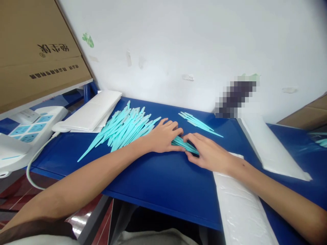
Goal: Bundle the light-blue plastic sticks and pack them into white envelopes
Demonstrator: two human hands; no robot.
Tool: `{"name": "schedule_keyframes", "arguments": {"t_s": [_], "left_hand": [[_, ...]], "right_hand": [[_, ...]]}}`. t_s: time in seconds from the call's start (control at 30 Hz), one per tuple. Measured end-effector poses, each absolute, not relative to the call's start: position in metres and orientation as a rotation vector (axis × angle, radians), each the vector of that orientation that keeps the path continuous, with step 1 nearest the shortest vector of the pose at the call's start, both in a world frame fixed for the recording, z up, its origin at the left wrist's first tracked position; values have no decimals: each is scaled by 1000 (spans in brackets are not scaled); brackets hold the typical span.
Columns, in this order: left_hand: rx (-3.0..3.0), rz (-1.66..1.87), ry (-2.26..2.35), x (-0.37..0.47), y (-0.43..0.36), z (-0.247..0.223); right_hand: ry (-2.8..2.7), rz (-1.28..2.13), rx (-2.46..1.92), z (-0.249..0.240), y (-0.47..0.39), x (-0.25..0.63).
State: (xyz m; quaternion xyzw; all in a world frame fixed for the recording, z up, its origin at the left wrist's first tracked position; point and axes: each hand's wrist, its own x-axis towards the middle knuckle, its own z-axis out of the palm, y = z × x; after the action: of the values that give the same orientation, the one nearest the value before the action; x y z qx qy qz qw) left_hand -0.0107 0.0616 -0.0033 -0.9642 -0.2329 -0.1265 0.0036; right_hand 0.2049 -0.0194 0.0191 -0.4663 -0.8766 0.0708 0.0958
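Prob. pkg wkshop, given ctn (pixel 38 56) & mailers (pixel 244 207).

The bundle of sticks (pixel 189 147) I held was turquoise, with its shaded parts nearer teal. I saw the same turquoise in the stick pile (pixel 130 127), where the upper tips looked greyish, and in the small stick group (pixel 200 124). The tabletop (pixel 163 183) was a deep, plain blue. I recorded white for the nearer packet (pixel 242 207), the farther packet (pixel 273 149) and the envelope stack (pixel 89 110). The power strip (pixel 56 111) was white with light blue socket faces (pixel 45 118). The carton (pixel 30 23) was brown, with black characters; the wall (pixel 166 34), white with a green patch (pixel 88 39).
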Motion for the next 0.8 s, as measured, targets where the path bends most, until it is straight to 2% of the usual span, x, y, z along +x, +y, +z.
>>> {"name": "schedule_keyframes", "arguments": {"t_s": [0.33,0.47,0.63,0.8], "left_hand": [[-2839,-22,-923,4,46,11],[-2819,-38,-960,7,44,10],[-2796,-42,-1028,7,39,15],[-2803,-7,-982,3,28,31]], "right_hand": [[-2687,-108,-1798,32,-30,163],[-2687,-35,-1876,38,-20,157],[-2685,9,-1773,38,-6,162],[-2601,252,-1692,43,-7,166]]}}
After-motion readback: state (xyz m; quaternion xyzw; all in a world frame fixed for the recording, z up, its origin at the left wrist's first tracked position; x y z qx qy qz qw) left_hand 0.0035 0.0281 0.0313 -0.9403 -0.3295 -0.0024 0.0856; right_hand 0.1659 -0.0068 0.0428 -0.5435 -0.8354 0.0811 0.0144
